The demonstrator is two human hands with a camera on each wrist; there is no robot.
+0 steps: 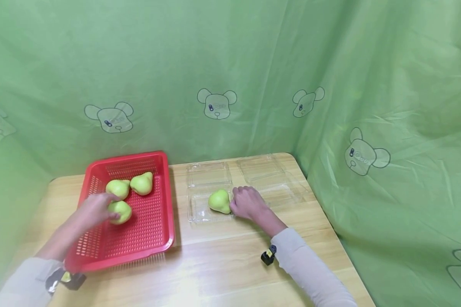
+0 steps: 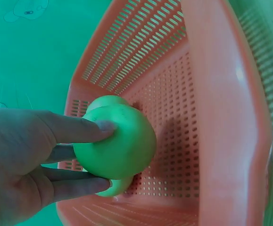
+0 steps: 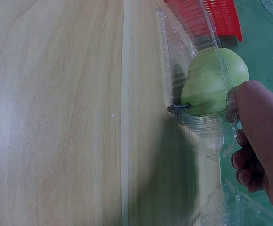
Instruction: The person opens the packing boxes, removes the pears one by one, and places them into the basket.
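Observation:
My left hand (image 1: 94, 209) reaches into the red basket (image 1: 170, 213) and grips a green pear (image 2: 119, 146) between thumb and fingers. Two more pears (image 1: 142, 184) lie in the basket behind that one. At the middle of the table, a pear (image 1: 220, 201) lies in the front half of an open clear plastic clamshell box (image 1: 199, 213). Beside that pear, my right hand (image 1: 249, 203) pinches the box's right rim, its other fingers curled, as the right wrist view shows. The pear's dark stem (image 3: 179, 107) points toward the box's near wall there.
A second open clear clamshell box (image 1: 282, 194) stands to the right, partly behind the right hand. Green curtains (image 1: 253, 64) with bear prints hang behind the wooden table (image 1: 223, 264) and along its sides. The basket's walls rise around the left hand.

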